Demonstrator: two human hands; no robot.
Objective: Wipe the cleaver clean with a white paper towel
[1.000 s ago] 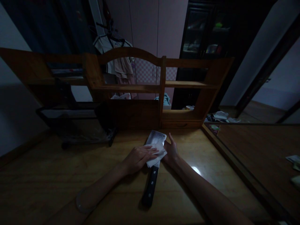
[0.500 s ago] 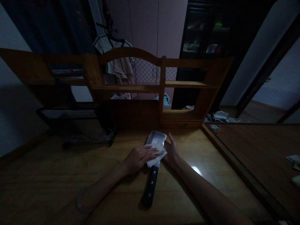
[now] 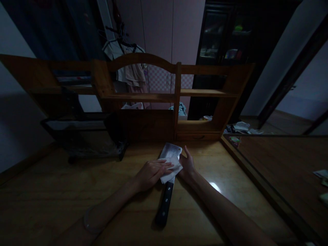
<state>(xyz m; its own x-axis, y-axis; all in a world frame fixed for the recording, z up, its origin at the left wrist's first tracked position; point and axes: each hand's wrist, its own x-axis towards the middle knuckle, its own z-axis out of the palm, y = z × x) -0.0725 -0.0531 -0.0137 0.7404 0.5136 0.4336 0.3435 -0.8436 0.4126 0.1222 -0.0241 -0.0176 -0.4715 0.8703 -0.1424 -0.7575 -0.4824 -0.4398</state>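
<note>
A cleaver (image 3: 171, 151) with a broad metal blade and a black riveted handle (image 3: 164, 204) points away from me over the table. White tissue (image 3: 170, 173) covers the lower part of the blade. My left hand (image 3: 153, 173) presses this tissue onto the blade from above, its fingers lying nearly straight across it. At the blade's right edge is my right hand (image 3: 188, 167), thumb raised and apart. Its other fingers pass behind the blade and tissue and are hidden, so their grip shows only in part.
Behind the wooden table (image 3: 120, 212) stands a wooden shelf frame (image 3: 143, 97) with a small drawer (image 3: 198, 137). A dark-framed rack (image 3: 112, 136) is on the left. A raised wooden edge (image 3: 246, 174) runs along the right side. Light is dim.
</note>
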